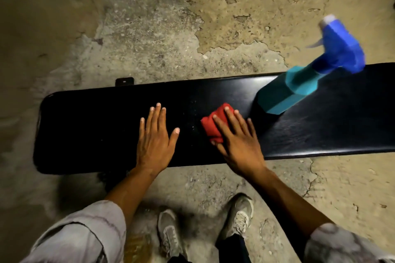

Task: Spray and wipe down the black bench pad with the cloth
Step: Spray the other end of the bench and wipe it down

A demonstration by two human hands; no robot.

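Note:
A long black bench pad (96, 130) runs across the middle of the head view. My left hand (155, 141) lies flat on it with fingers spread, holding nothing. To its right, my right hand (237, 141) presses a folded red cloth (210, 124) flat against the pad; part of the cloth shows past my fingers. A teal spray bottle (286, 94) with a blue trigger head stands on the pad to the right of the cloth, free of both hands. Small droplets speckle the pad between my hands.
The floor (213, 28) around the bench is rough, cracked concrete. A black metal bracket (124, 81) pokes out behind the pad's far edge. My two grey shoes (237, 218) stand on the floor just in front of the bench.

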